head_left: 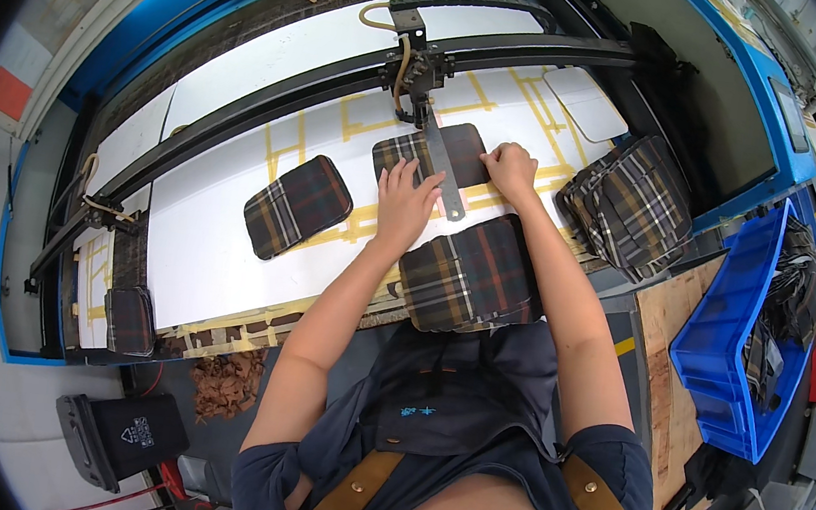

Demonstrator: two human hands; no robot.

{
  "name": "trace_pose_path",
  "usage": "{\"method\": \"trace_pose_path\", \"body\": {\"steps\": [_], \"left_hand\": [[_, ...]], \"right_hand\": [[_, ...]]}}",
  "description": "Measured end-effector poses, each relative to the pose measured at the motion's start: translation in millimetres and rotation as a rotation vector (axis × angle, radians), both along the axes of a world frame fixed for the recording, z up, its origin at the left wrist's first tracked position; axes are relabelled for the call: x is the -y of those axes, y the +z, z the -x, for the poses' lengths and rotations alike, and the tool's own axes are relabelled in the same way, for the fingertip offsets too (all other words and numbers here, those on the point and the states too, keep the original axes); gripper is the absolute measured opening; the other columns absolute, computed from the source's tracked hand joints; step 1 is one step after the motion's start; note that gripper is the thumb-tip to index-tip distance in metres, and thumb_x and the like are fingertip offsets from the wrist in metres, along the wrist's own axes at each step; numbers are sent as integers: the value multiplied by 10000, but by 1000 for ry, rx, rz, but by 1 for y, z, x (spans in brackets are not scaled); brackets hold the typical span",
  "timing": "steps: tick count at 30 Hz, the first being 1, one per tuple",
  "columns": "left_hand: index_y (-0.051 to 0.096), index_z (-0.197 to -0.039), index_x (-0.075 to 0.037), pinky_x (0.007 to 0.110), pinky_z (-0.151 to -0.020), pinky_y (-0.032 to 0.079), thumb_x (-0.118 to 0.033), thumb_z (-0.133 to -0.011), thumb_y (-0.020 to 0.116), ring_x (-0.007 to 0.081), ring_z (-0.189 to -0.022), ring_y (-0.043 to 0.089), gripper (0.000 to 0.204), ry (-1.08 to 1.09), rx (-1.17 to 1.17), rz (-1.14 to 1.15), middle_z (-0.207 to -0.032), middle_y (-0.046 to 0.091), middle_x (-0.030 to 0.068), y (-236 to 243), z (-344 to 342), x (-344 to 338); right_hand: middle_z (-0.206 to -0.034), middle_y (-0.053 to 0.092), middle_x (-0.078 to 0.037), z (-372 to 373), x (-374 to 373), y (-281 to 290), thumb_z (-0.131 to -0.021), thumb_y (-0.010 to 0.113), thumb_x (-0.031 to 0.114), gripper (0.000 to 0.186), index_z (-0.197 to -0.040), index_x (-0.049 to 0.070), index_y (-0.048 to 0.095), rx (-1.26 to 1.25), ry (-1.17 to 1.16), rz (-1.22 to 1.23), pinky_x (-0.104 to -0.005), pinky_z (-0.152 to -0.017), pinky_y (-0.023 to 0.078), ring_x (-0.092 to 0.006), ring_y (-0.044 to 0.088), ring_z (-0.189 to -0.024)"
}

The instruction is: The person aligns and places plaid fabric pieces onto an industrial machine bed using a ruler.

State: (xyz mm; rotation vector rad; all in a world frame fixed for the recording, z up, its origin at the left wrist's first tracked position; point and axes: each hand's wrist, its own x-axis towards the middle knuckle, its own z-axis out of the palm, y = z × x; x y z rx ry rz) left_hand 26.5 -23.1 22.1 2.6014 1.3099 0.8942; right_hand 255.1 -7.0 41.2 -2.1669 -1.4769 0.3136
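A plaid fabric panel (465, 147) with rounded corners lies on the white board under the machine's head. Across it rests a steel ruler (445, 171), its far end beneath the head. My left hand (404, 199) lies flat with fingers spread, touching the panel's left part and the ruler's edge. At the panel's right edge my right hand (512, 172) is closed, thumb and forefinger pinching that edge. Nearest my body is a stack of plaid panels (474, 273) at the board's front edge. Another plaid panel (299, 206) lies apart on the left.
A black gantry beam (291, 91) with the machine head (417, 67) spans the board (196, 261). More plaid panels (630, 205) are piled at the right, and a small plaid stack (129, 320) is far left. A blue crate (724, 392) stands at the right, a black bin (134, 435) lower left.
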Motion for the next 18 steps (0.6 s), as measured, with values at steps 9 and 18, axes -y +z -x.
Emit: {"method": "trace_pose_path", "body": {"steps": [9, 18], "left_hand": [[666, -1270, -273, 574, -1152, 235, -278, -982, 557, 360, -1358, 397, 308, 3, -6, 47, -1379, 512, 161, 3, 3, -1], [644, -1289, -253, 559, -1155, 240, -211, -961, 564, 354, -1367, 393, 340, 4, -65, 27, -1406, 496, 165, 6, 4, 4]], "right_hand": [[-880, 668, -126, 0, 19, -4, -767, 805, 294, 246, -719, 65, 729, 15, 42, -47, -488, -782, 417, -332, 615, -918], [-875, 682, -136, 1, 20, -4, -784, 797, 298, 248, -736, 63, 736, 22, 44, -30, -483, -793, 416, -335, 625, -910]]}}
